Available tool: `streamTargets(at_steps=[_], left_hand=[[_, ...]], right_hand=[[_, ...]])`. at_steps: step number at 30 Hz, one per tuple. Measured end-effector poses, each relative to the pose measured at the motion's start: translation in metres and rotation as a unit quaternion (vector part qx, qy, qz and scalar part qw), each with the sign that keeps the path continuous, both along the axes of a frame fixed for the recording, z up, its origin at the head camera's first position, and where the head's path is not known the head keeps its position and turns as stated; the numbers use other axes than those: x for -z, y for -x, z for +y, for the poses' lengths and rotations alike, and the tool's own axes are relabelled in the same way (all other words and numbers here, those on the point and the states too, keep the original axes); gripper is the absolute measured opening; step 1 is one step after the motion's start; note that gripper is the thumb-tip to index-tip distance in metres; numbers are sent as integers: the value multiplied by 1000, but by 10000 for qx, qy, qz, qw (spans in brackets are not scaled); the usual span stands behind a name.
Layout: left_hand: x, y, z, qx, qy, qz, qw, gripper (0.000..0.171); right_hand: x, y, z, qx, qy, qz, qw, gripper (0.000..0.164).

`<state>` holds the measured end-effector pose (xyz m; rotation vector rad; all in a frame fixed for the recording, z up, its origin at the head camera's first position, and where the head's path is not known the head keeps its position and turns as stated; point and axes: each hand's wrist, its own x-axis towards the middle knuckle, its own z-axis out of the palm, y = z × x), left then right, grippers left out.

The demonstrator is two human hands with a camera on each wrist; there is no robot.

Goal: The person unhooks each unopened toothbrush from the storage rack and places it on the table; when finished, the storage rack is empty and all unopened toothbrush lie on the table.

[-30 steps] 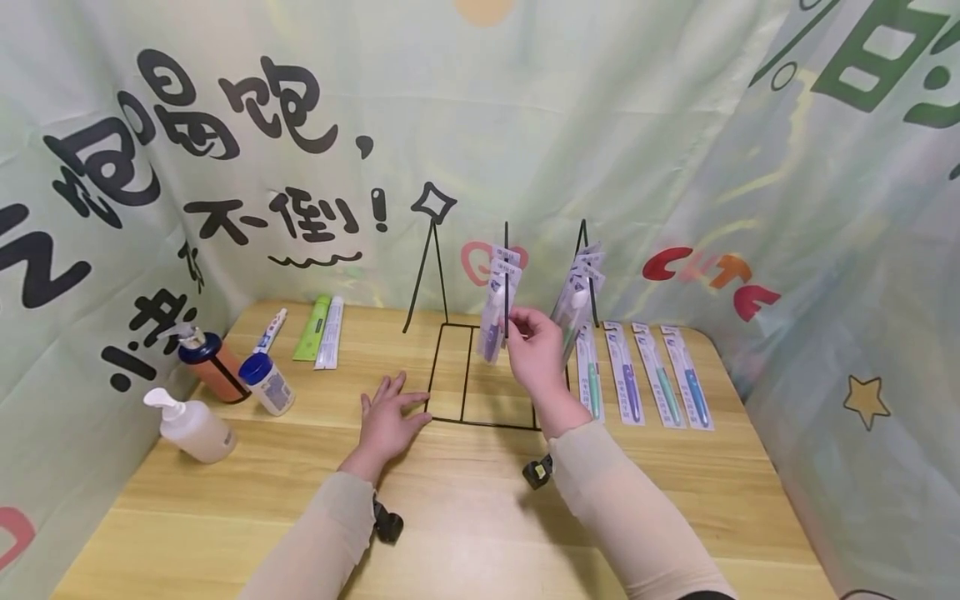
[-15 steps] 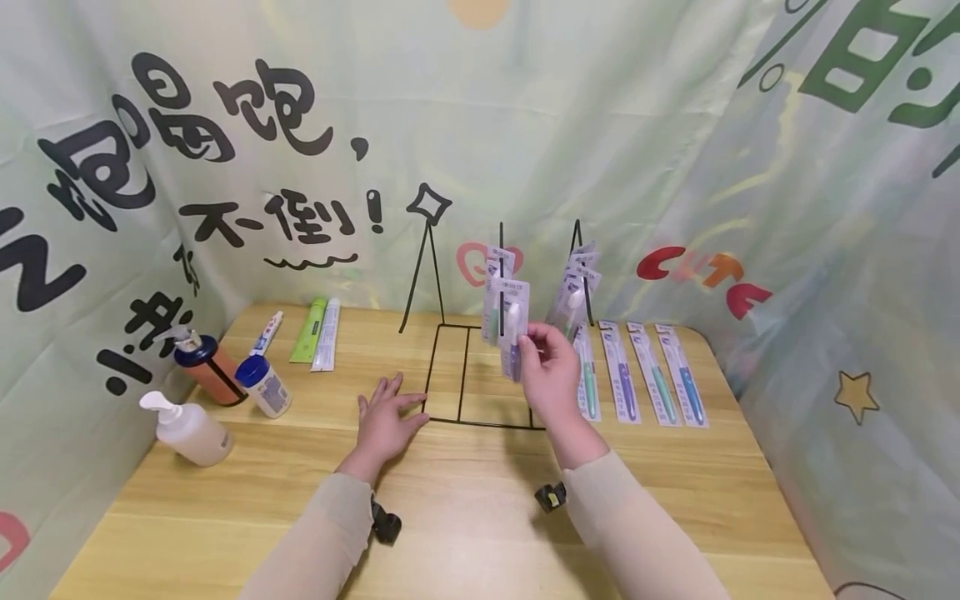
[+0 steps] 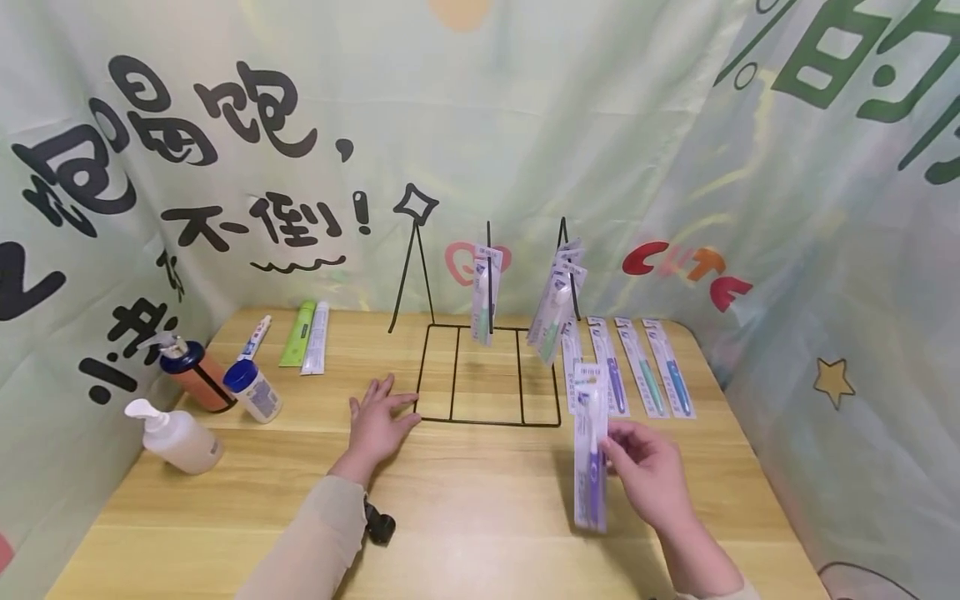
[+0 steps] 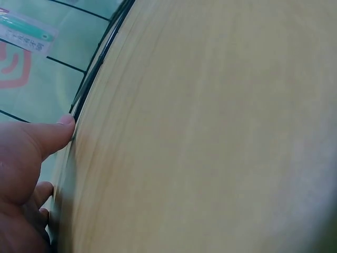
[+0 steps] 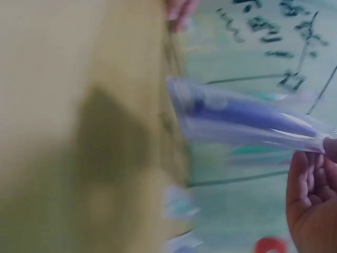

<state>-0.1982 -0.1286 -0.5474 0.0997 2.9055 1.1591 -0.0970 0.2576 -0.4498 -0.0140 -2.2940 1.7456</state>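
Toothbrush (image 3: 592,467) with a purple handle hangs upright in its pack above the bench (image 3: 480,517), near the front right corner of a black wire rack (image 3: 487,422), its edge pinched between the thumb and fingers of a person's right hand (image 3: 651,475); the right wrist view is blurred, so the exact grip on the far side is hard to make out. The left hand (image 3: 378,429), fingers extended and spread, touches the rack's left front corner. One green-handled pack (image 3: 482,312) hangs on the rack's middle arm, and overlapping packs (image 3: 553,312) crowd the right one. Beyond the held brush, four packaged toothbrushes (image 3: 611,371) lie in a row. To the left are a green tube (image 3: 298,335), a white tube (image 3: 316,337), a small tube (image 3: 256,337), a blue-lidded jar (image 3: 255,393) and two pump bottles (image 3: 186,443), before a lettered fabric backdrop (image 3: 570,125).
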Motion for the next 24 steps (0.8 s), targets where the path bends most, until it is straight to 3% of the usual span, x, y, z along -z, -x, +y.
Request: streamTargets(at_steps=[4,7,11,18,24], left_hand=[[-2,0,-1,-5,-2,-56,10000,41],[-2,0,0,-3,-14,-83,10000,40],[-2,1,3,23,-23,-106,9999,40],[-2,4,7,61,-53,-33,10000,40],[-3,-1,4,-6,-57,-48,10000,40]], right_hand=[[24,-12,13,-34,-176,-1629,9865,26],[39,-17,13,-173,-86,-2123,9770,31],[50,-25,6,-420,-242,-2239,9734,30],[56,-26,-1,-329,-1177,-2120,9696,31],[54,-25,0,-432,-2141,-2015,9548,37]])
